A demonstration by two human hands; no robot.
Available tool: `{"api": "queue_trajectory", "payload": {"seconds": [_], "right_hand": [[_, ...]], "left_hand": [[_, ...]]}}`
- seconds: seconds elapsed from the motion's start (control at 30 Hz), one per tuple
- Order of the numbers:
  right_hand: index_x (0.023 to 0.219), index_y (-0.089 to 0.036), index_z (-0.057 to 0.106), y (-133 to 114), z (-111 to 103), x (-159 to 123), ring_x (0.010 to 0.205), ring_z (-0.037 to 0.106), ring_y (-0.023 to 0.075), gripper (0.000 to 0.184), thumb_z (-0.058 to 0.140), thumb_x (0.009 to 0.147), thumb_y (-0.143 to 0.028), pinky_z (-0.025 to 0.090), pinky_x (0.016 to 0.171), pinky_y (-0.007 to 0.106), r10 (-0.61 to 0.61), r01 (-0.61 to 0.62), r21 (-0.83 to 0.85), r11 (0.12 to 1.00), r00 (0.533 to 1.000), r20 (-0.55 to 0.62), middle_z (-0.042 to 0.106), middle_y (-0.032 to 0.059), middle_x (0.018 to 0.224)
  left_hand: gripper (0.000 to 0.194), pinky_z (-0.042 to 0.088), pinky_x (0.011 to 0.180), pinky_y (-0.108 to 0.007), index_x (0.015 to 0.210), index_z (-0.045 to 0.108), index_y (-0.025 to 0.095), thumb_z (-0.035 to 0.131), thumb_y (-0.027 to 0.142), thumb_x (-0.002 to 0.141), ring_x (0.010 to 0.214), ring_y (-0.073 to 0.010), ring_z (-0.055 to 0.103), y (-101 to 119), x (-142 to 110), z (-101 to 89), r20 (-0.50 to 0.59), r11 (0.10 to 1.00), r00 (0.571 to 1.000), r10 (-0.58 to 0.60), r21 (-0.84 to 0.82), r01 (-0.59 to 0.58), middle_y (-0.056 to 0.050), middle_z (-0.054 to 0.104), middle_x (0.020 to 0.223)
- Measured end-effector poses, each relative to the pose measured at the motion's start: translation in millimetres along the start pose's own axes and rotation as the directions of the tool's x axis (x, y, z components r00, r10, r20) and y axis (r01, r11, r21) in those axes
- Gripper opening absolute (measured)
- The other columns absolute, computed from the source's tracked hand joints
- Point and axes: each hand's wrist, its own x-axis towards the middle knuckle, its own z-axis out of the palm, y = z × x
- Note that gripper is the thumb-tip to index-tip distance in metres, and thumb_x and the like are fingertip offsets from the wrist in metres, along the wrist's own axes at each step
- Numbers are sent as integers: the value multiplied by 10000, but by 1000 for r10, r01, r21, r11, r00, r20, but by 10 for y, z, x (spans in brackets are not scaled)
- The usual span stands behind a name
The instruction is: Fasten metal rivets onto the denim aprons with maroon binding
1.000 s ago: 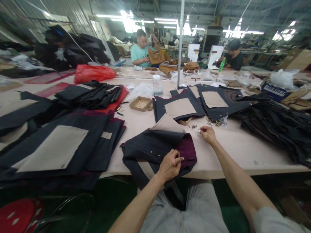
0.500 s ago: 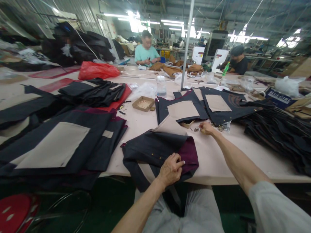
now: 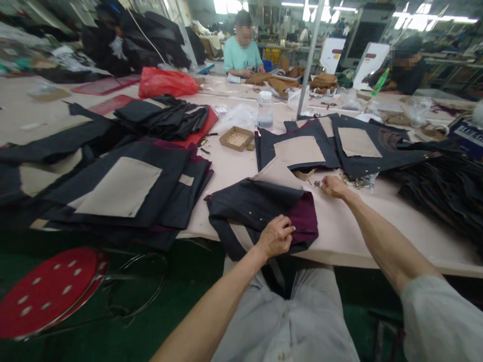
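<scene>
A dark garment piece (image 3: 241, 203) with a maroon lining and a beige patch lies at the table's front edge, part of it hanging over my lap. My left hand (image 3: 277, 236) is closed on its folded edge beside the maroon side. Two small brass-coloured studs show on the dark cloth near that hand. Farther out, my right hand (image 3: 332, 187) rests on the table with its fingers pinched together at a scatter of small metal studs (image 3: 317, 184). Whatever those fingertips hold is hidden. More metal pieces in a clear plastic bag (image 3: 364, 181) lie just beyond it.
Stacked dark panels with beige patches (image 3: 118, 186) lie left, and more dark cloth (image 3: 449, 196) right. A cardboard tray (image 3: 236, 139) of small metal parts and a clear jar (image 3: 265, 109) stand mid-table near a metal pole (image 3: 310, 60). A red stool (image 3: 53, 291) is lower left. Co-workers sit opposite.
The view has tilted down and turned left, so the scene sits higher and farther right. Both hands keep nearly the same places on the cloth and by the studs.
</scene>
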Motion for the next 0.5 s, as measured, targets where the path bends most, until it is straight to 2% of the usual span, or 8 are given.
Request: {"api": "queue_trajectory", "payload": {"seconds": [0.1, 0.2, 0.27, 0.37, 0.5], "right_hand": [[888, -155, 625, -294, 84, -454, 700, 551, 192, 95, 585, 823, -211, 358, 655, 285, -90, 96, 46, 994, 990, -107, 656, 83, 778], [960, -194, 592, -668, 266, -1044, 700, 557, 175, 98, 544, 878, -218, 385, 678, 275, -318, 322, 181, 929, 947, -49, 639, 43, 824], [929, -204, 581, -883, 398, -1346, 702, 550, 171, 61, 537, 886, -206, 387, 681, 275, -396, 386, 210, 898, 918, 6, 618, 34, 825], [900, -205, 581, -1056, 548, -1520, 712, 546, 174, 46, 548, 877, -184, 387, 685, 279, -417, 400, 210, 892, 908, 44, 596, 28, 807], [895, -202, 593, -1065, 622, -1451, 718, 553, 173, 47, 560, 872, -178, 389, 681, 274, -413, 392, 216, 894, 908, 62, 604, 29, 813]], "left_hand": [[284, 485, 910, -402, 990, 731, 161, 524, 85, 810, 925, -220, 524, -13, -18, 25, 5, 1000, 1000, -9, 4, 9, -102, 590, 988], [292, 480, 903, -410, 1007, 733, 160, 525, 100, 812, 923, -228, 524, -25, -27, 54, 23, 1000, 1000, -8, 6, 8, -108, 593, 997], [292, 478, 898, -405, 1016, 731, 156, 527, 110, 812, 938, -234, 522, -28, -23, 62, 40, 1000, 999, -10, 7, 10, -109, 593, 1005], [270, 471, 902, -403, 992, 730, 161, 528, 118, 818, 946, -235, 519, -17, -10, 46, 71, 1000, 997, -21, 21, 19, -110, 592, 1003], [236, 462, 918, -405, 959, 727, 166, 536, 131, 823, 945, -234, 516, 6, -6, 8, 86, 999, 996, -22, 42, 19, -108, 590, 995]]}}
